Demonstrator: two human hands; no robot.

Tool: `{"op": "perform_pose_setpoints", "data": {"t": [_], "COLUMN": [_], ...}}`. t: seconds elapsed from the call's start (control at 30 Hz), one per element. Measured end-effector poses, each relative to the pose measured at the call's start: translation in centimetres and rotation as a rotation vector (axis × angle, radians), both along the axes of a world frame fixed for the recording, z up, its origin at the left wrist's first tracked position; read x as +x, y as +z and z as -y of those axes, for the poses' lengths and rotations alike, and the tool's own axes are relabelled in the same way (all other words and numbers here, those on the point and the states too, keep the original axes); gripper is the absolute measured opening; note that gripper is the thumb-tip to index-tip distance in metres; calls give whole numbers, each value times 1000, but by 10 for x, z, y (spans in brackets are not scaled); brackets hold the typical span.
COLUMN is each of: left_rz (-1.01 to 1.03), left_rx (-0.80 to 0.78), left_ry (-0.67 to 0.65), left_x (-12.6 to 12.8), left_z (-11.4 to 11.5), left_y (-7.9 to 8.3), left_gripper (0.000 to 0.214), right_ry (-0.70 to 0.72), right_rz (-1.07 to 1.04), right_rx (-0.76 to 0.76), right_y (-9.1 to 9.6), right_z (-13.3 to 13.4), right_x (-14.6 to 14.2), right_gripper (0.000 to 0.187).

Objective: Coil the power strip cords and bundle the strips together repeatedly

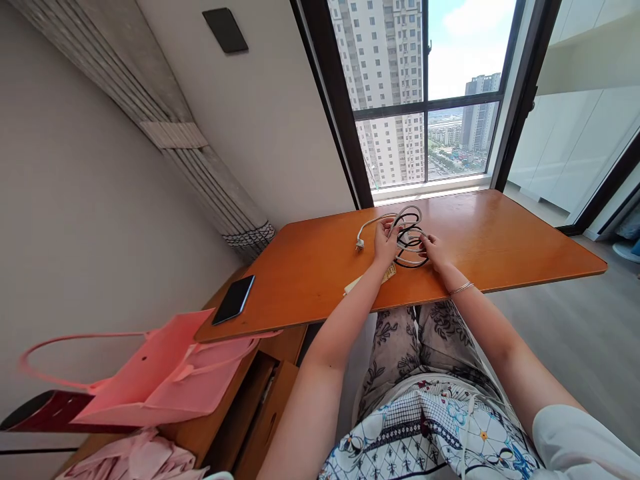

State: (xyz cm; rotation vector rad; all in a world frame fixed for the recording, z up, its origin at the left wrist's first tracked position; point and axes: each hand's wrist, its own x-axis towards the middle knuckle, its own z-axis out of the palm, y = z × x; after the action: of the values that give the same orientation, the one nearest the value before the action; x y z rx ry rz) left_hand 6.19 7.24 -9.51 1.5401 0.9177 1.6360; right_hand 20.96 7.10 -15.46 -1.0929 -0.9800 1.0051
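On the wooden table (pixel 310 267), in the head view, lies a loosely coiled bundle of white cable (pixel 410 237) and black cable. My left hand (pixel 385 241) grips the bundle from its left side with bent fingers. Opposite it, my right hand (pixel 435 251) closes its fingertips on the loops at the right. A pale plug (pixel 359 245) on a free end of white cable rests on the table left of my left hand. Under my left wrist is a flat cream-yellow piece (pixel 389 273) with markings, partly hidden by the forearm.
A dark phone (pixel 234 299) lies near the table's left edge. Below that edge, a pink bag (pixel 165 367) stands on a wooden cabinet (pixel 250 407), with pale pink cloth (pixel 133 457) in front. Behind the table is a window (pixel 425 107); a tied curtain (pixel 175 137) hangs at left.
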Motion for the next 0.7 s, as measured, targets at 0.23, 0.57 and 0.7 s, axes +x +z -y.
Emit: {"op": "perform_pose_setpoints", "data": {"t": [0.23, 0.57, 0.7], "left_rz": [229, 671, 570], "left_rx": [-80, -392, -309], "left_ry": [-222, -170, -289], "left_x": [13, 16, 18], "left_z": [13, 20, 23], "left_y": [12, 27, 22], "left_gripper": [26, 24, 20], "right_ry": [-29, -91, 76], "right_rz": [-52, 406, 607], "right_rx": [-47, 517, 585], "right_y": [-2, 10, 9], "right_z": [-7, 17, 25], "right_x": [3, -4, -9], "right_gripper": [36, 58, 85]}}
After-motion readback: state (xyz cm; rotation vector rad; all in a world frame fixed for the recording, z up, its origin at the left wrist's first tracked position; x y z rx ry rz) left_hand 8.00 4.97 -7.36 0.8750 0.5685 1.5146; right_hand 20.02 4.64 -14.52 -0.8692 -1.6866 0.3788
